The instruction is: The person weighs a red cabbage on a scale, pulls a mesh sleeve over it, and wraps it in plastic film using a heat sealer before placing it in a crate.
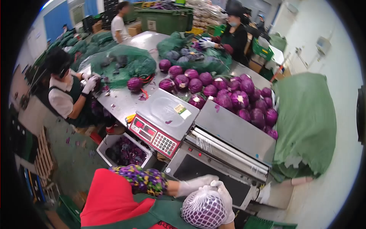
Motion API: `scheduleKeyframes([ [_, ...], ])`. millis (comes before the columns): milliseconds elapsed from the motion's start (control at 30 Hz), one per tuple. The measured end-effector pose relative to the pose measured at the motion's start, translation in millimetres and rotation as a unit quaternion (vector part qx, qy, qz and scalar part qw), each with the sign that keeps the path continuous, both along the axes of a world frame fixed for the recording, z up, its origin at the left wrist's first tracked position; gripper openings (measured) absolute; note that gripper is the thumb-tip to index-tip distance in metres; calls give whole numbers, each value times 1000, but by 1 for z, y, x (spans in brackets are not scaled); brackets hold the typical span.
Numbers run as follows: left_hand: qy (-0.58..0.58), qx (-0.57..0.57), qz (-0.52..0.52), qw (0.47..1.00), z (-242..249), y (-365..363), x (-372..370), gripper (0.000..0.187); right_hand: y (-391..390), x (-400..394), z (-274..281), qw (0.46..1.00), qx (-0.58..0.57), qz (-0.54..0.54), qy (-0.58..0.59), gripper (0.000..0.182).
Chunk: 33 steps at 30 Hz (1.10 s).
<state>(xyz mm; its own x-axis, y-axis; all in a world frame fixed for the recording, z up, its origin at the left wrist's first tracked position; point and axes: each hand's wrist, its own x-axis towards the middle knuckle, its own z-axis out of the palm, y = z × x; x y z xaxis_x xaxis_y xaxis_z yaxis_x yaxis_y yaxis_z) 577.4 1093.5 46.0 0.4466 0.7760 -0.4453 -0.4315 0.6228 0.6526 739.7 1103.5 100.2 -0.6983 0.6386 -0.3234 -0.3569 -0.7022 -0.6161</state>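
A purple cabbage in a white foam net [204, 208] is held close to my body at the bottom of the view. My left hand [198, 184], in a white glove, reaches across to the top of the net, its fingers closed there. Around the right side of the cabbage wraps my gloved right hand [225, 200]. Just beyond my hands lies the dark plate of the wrapping machine [209, 177], with a film roll [228, 150] behind it. To its left stands a red and silver scale [167, 114] with nothing but a small purple scrap and a label on top.
Many purple cabbages [225, 95] are piled behind the machine on the metal table [122, 103]. Green net bags [118, 65] lie farther back. A white bin of leaves [126, 150] stands below the scale. Co-workers stand left [66, 87] and behind the table [234, 36]. A green-covered stack [305, 122] is at right.
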Motion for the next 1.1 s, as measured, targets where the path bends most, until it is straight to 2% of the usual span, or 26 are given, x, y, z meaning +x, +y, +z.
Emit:
scheduleKeyframes([
  [33,-53,27,6,998,8,1,-9,55,-8,-11,25,999,-19,-32,2,21],
  [67,-110,48,-2,993,13,-2,-16,64,-8,-5,3,991,83,-80,-62,18],
  [100,-215,29,-25,976,47,-20,-22,73,-8,-1,22,966,184,-96,-153,20],
  [133,-53,44,-106,992,52,-21,-25,83,-13,8,5,906,254,-149,-306,22],
  [167,-103,49,-89,989,48,-29,-28,89,-14,21,4,856,335,-147,-365,24],
  [200,-126,-34,-36,991,36,-34,-25,84,-20,31,-25,864,317,-199,-337,24],
  [233,-177,-70,-21,981,27,-34,-22,86,-27,43,-15,899,278,-209,-266,27],
  [267,-198,-107,-6,974,34,-33,-10,88,-37,63,-8,936,244,-148,-207,38],
  [300,-132,-113,-31,984,35,-31,-1,88,-48,80,10,950,222,-75,-208,52],
  [333,-116,-87,-62,987,21,-29,11,89,-60,92,-2,871,403,-91,-267,65],
  [367,-148,-86,-106,980,16,-25,28,90,-75,103,-2,872,369,-78,-313,79],
  [433,-67,-6,-162,984,36,-25,80,92,-96,139,5,859,334,-151,-358,90],
  [467,-107,-5,-216,970,46,-17,107,96,-106,165,5,857,330,-193,-345,90],
  [533,-101,71,-303,945,81,-19,167,109,-131,217,23,865,295,-277,-296,88],
  [567,-104,102,-340,929,97,-22,195,115,-145,249,25,825,323,-296,-356,82],
  [600,-86,110,-370,918,109,-25,220,116,-162,271,34,863,223,-380,-249,78],
  [633,-69,121,-397,907,114,-29,241,117,-180,298,26,867,180,-434,-165,71],
  [667,-67,134,-412,899,105,-25,251,108,-195,317,48,833,206,-464,-221,61],
  [700,-58,136,-383,912,100,-25,264,95,-217,342,40,833,73,-547,-41,54],
  [733,-38,138,-381,913,97,-21,269,97,-238,375,23,817,153,-485,-270,54],
  [767,-17,141,-381,914,94,-17,274,100,-245,392,29,815,66,-574,38,55],
  [800,-15,130,-348,928,90,-18,276,88,-258,413,21,784,47,-618,-44,60],
  [900,19,124,-335,934,69,-13,270,81,-280,466,-15,751,12,-645,-138,65],
  [967,37,119,-310,943,56,-14,265,76,-285,491,-35,751,-12,-646,-138,67],
  [1033,72,96,-260,958,45,-12,255,60,-281,523,-69,755,-32,-641,-137,69],
  [1100,78,84,-226,967,31,-12,247,57,-261,559,-118,635,-140,-690,-316,61],
])
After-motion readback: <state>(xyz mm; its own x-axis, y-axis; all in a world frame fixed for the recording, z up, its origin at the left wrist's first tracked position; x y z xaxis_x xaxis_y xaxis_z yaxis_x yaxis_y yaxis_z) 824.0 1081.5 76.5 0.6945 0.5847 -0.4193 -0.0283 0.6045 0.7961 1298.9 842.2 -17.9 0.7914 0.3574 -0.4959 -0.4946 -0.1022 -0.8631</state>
